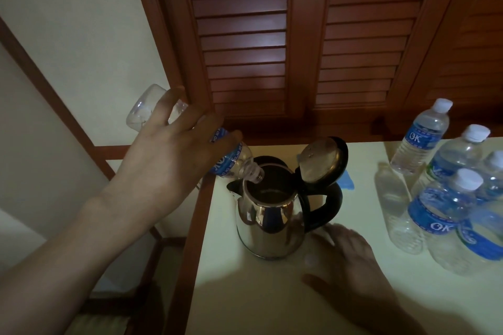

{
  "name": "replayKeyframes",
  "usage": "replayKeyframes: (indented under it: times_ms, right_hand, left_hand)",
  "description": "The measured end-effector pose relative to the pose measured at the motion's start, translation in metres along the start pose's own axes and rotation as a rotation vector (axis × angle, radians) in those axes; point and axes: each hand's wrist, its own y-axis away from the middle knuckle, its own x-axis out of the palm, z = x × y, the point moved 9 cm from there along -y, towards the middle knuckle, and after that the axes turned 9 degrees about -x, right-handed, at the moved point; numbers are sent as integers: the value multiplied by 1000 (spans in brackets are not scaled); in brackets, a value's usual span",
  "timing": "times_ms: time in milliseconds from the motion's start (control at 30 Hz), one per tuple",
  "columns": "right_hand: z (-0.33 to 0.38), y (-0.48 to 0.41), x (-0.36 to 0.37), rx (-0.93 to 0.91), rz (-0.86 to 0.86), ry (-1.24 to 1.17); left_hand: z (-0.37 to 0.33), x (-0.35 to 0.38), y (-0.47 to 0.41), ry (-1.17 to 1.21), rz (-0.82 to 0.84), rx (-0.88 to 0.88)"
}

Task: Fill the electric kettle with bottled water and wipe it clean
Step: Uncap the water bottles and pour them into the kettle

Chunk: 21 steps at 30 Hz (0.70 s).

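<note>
steel kettle [268, 221], lid open; tilted bottle [234, 160] over its mouth.

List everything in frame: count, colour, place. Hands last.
stainless steel electric kettle with black handle: 1, silver and black, left part of the table, lid open
tilted clear plastic water bottle with blue label: 1, mouth over the kettle's opening
white-capped clear plastic water bottles: at least 4, blue labels, upright at the table's right
label-less clear plastic bottle: at least 1, left of the capped group, blurred
small blue cloth-like item: 1, blue, behind the kettle's handle
cream table with brown wooden edge: 1
brown louvred wooden doors: behind the table
left hand: grips the tilted bottle
right hand: flat on the table by the kettle's base
</note>
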Motion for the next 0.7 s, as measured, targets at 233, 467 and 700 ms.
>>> replayKeyframes:
  times_ms: [233, 467, 700]
  right_hand:
    - [1, 1, 22, -71, -33, -117]
    - [-17, -9, -74, -17, -385, -198]
    - [5, -33, -219, -52, -636, -146]
  left_hand:
    - [14, 15, 5, 76, 33, -256]
    - [15, 56, 22, 508, 115, -526]
    - [6, 54, 13, 919, 45, -664]
